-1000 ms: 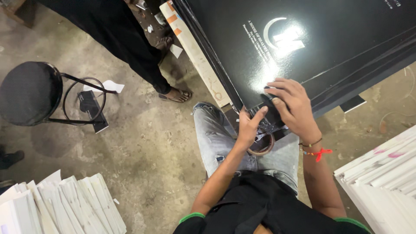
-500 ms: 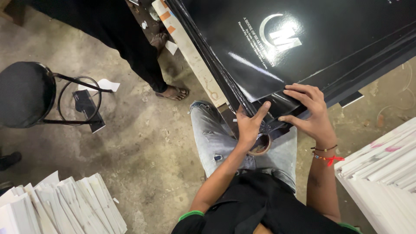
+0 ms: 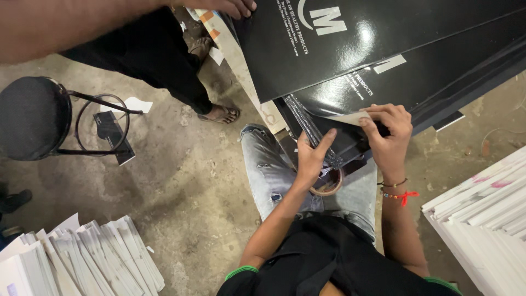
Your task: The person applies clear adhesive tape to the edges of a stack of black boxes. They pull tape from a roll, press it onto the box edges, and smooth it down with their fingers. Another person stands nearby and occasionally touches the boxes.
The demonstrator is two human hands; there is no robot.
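Fingers of the right hand [image 3: 388,138] are now pinching the pale corner of a glossy black printed card sheet [image 3: 350,104], lifted since a moment ago; the left hand [image 3: 313,159] is pressing flat, fingers extended, on the stack edge above the lap.

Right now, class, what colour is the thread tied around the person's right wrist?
Red: the knotted thread bracelet sits below the right hand, clearest in the head view.
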